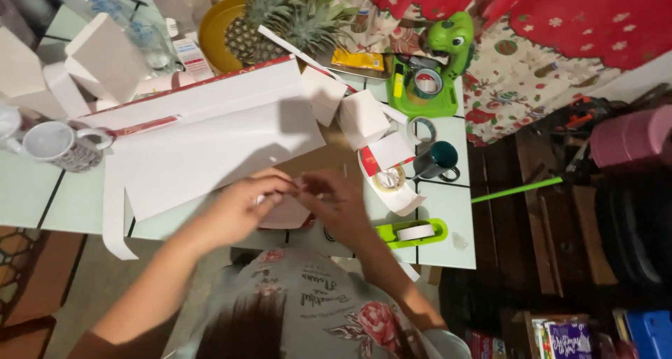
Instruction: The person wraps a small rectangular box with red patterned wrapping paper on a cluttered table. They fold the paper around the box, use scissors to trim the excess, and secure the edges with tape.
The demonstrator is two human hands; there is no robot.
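Head view, lower centre of frame: left hand (241, 206) and right hand (334, 203) meet fingertip to fingertip, both grips pinched shut on a small white paper piece (285, 213) lying between them at the tabletop (448, 219) edge.

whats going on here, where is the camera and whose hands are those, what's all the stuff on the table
There is no machine here. One camera sits on a person's head and looks straight down, so you see their own two bare arms reaching out over a pale tiled table.

The left hand and right hand meet in the middle, both pinching a small white piece of paper. The picture is blurred there, so the exact grip is unclear.

Around them lie a big sheet of white wrapping paper, small white boxes, a patterned mug, a dark green mug, a roll of clear tape, a flat green tape dispenser and a green dinosaur-shaped tape dispenser. At the far edge a pineapple sits on a yellow plate.
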